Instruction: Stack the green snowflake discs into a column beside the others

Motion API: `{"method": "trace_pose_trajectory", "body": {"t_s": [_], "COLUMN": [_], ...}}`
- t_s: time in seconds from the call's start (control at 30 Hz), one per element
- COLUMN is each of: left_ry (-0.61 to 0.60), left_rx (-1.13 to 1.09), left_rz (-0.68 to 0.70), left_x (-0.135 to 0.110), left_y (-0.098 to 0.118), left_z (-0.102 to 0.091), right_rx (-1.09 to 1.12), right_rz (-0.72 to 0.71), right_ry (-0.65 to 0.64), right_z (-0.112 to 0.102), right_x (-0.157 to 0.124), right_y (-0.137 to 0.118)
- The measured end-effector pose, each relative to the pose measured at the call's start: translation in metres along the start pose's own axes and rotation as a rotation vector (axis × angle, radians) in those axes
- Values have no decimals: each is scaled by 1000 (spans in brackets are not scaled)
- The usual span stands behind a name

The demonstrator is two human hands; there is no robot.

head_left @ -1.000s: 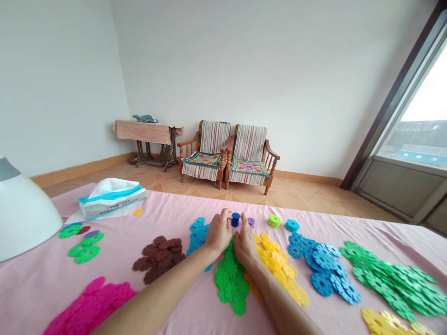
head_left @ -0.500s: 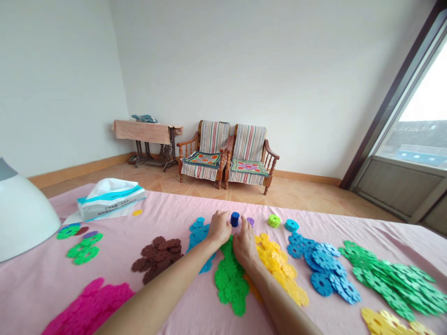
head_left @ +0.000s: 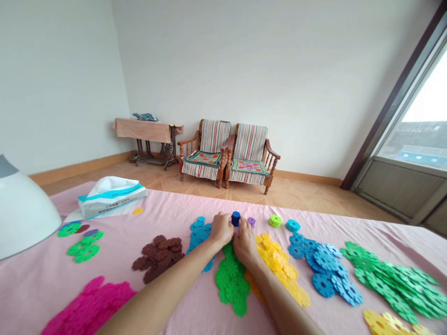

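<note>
A short dark blue stack of plastic snowflake discs [head_left: 236,218] stands between my two hands on the pink sheet [head_left: 167,209]. My left hand [head_left: 221,229] presses its fingertips against the stack's left side, and my right hand [head_left: 245,243] holds its right side. Just below my hands lies a bright green pile of discs [head_left: 231,284]. A yellow pile [head_left: 275,263] lies to the right, and a teal-blue pile [head_left: 199,237] to the left. A small purple disc [head_left: 251,222] sits close to the stack, right of it.
Farther right are a lime disc [head_left: 275,221], a teal disc [head_left: 293,225] and a blue pile [head_left: 324,270]. Brown [head_left: 157,258] and magenta [head_left: 91,302] piles lie left, beyond them a tissue pack [head_left: 111,197] and a white dome [head_left: 23,209].
Both hands have drawn in closer around the dark blue stack, and their fingers now meet its sides. The discs on the sheet have not visibly moved.
</note>
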State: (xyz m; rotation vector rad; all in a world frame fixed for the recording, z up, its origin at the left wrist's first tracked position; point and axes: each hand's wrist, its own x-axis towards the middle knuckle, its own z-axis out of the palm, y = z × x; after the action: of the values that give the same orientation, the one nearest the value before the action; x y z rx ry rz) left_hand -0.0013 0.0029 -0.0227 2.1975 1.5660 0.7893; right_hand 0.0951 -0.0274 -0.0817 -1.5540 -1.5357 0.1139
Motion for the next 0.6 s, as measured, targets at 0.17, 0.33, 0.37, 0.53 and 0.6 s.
{"method": "trace_pose_trajectory", "body": {"t_s": [0.17,0.33,0.37,0.53,0.6], "left_ry": [-2,26,28,-41,-113], "left_rx": [6,17,20,46,65], "left_rz": [6,27,42,210,306], "left_x": [-1,3,4,16,23], "left_y": [-1,-7,-8,-8,-6], "left_z": [0,2,3,-3,-9], "right_rx": [18,72,110,274,292], "right_rz": [10,51,53,97,141], "right_ry": [26,99,124,260,302], "right_z": [-1,-9,-13,-41,-53], "right_x": [0,1,2,18,26], "right_y": [-1,-9,-11,-16,-12]}}
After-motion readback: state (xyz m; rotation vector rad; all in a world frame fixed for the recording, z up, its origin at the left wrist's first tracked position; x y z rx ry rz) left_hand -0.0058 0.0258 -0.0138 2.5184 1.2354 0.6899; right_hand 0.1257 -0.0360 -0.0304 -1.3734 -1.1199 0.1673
